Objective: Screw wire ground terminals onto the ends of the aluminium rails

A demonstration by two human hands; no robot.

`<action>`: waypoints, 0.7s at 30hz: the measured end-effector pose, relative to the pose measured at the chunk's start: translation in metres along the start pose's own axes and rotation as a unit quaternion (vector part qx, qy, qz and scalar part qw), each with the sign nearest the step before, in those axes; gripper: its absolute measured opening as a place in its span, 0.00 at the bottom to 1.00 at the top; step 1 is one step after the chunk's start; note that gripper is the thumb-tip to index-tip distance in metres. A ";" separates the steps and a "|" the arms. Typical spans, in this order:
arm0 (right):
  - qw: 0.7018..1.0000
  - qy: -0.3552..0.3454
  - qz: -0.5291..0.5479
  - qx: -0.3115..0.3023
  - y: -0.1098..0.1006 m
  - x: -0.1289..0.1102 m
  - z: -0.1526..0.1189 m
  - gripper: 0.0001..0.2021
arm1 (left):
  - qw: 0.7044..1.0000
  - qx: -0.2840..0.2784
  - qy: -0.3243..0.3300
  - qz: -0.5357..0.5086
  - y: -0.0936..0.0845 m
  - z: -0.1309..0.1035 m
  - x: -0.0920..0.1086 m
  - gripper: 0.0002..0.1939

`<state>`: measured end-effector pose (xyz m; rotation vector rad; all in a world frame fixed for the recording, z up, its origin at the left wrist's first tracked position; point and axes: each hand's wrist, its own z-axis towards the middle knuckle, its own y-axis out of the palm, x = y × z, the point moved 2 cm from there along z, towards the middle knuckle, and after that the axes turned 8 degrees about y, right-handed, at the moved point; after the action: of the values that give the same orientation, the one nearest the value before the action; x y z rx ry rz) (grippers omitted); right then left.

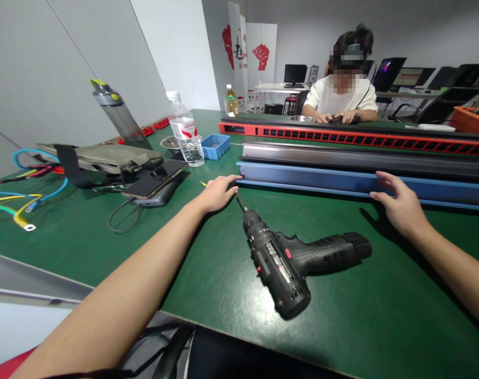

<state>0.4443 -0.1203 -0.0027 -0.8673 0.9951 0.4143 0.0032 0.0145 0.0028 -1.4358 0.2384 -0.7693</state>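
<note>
A long blue channel-shaped rail lies across the table in front of me. My left hand is at its left end, fingers bunched, fingertips against a small dark spot there; what they hold is too small to make out. At the rail's front edge, further right, my right hand has thumb and fingers apart, with nothing gripped between them. Between my arms a black cordless drill rests on its side, its bit pointing toward my left hand. Neither hand holds the drill.
Behind the blue rail lie a grey rail and a red slotted frame. Leftward are a blue bin, water bottle, phone, grey-green bag and coloured cables. A person works opposite.
</note>
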 end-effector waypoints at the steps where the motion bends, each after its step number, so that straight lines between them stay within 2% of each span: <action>1: 1.000 -0.009 -0.021 0.002 -0.001 0.000 0.000 0.32 | 1.000 0.004 0.000 -0.002 0.000 0.000 0.000 0.27; 6: 0.996 -0.028 -0.086 0.009 -0.001 0.000 -0.001 0.36 | 1.000 0.023 -0.006 -0.016 -0.002 0.000 0.003 0.26; 8: 0.994 -0.031 -0.104 0.010 -0.001 0.000 -0.002 0.36 | 0.999 0.036 -0.024 -0.021 -0.004 0.000 0.003 0.29; 11: 0.991 -0.034 -0.128 0.009 -0.001 -0.001 -0.003 0.36 | 0.994 0.078 -0.076 -0.010 -0.010 -0.003 0.000 0.34; 14: 0.988 -0.033 -0.151 0.010 -0.001 -0.001 -0.003 0.37 | 0.982 0.107 -0.147 0.042 -0.017 -0.007 -0.006 0.34; 18: 0.983 -0.025 -0.179 0.016 -0.001 -0.003 -0.005 0.38 | 0.967 0.089 -0.225 0.085 -0.021 -0.012 -0.011 0.28; 21: 0.980 -0.020 -0.198 0.022 -0.001 -0.006 -0.006 0.38 | 0.964 0.070 -0.245 0.079 -0.020 -0.013 -0.010 0.22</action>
<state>0.4383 -0.1254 0.0011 -0.9871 0.7673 0.0704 -0.0183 0.0115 0.0168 -1.4062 -0.0821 -0.2767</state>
